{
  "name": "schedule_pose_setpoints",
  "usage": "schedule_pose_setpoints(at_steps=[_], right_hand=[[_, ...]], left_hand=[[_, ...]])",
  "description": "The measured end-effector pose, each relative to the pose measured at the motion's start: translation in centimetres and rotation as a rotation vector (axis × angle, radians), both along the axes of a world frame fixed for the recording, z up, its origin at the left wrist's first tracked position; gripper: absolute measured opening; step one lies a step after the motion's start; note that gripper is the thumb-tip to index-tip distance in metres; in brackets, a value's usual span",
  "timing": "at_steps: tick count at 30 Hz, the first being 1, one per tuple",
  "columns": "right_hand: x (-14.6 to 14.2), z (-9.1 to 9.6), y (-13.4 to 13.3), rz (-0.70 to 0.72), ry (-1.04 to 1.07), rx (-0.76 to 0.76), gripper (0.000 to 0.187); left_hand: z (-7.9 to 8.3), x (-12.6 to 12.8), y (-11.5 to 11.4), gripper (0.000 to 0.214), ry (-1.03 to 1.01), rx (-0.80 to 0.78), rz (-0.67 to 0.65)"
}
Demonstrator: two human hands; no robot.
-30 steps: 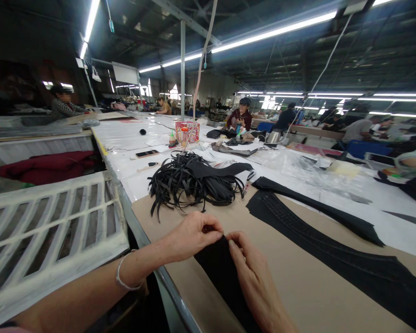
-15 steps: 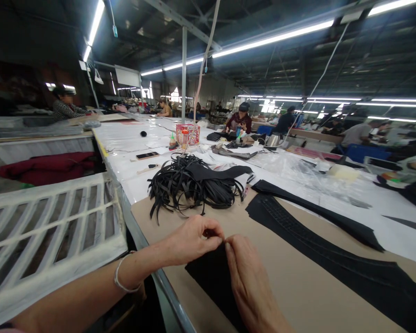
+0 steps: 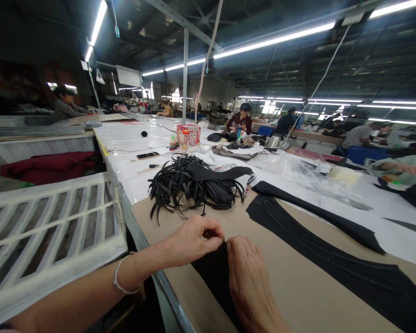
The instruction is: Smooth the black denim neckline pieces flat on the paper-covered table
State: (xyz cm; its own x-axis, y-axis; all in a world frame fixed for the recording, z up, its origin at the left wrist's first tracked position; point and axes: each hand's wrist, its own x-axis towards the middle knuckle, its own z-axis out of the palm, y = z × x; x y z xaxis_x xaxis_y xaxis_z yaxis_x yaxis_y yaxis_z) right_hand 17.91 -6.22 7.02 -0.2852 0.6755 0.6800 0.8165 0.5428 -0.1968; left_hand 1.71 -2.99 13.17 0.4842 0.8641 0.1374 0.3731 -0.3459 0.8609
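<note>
My left hand (image 3: 197, 236) pinches the far edge of a black fabric piece (image 3: 213, 273) between thumb and fingers. Close against it, my right hand (image 3: 249, 273) grips the same edge, its fingers bent over and partly hidden. The piece hangs down toward me over a tan board (image 3: 298, 282). Just beyond my hands lies a tangled heap of black strips (image 3: 197, 185), with a flat black piece on top. Long curved black pieces (image 3: 319, 245) lie to the right, one bearing stitched lines.
A white slatted crate (image 3: 55, 231) stands left of the table's metal edge (image 3: 173, 300). Farther back on the white table are a phone (image 3: 148, 156), a red patterned box (image 3: 190, 134) and clear plastic film (image 3: 298, 171). A person's arm (image 3: 402, 164) reaches in at the right.
The right hand has turned slightly over the fabric edge, and the fabric below has shifted a little right. At the far right, another person's hand has come into view.
</note>
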Motion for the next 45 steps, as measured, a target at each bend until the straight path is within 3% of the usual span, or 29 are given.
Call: schedule_pose_setpoints(at_steps=[10,19,29,35,45], right_hand=[[0.1,0.4,-0.2,0.054,0.055,-0.038,0.023],[0.3,1.2,-0.8,0.092,0.331,-0.445,0.018],[1.1,0.9,-0.6,0.09,0.162,-0.321,0.023],[1.7,1.0,-0.7,0.079,0.203,-0.424,0.025],[1.3,1.3,-0.8,0.115,0.24,-0.542,0.026]], left_hand=[[-0.2,-0.2,0.0,0.017,-0.012,0.01,0.017],[0.2,-0.1,0.0,0.016,-0.007,-0.012,0.024],[-0.1,-0.4,0.4,0.014,-0.01,-0.04,-0.007],[0.1,-0.8,0.4,0.018,0.003,0.048,0.026],[0.1,-0.7,0.4,0.018,0.046,0.001,-0.033]])
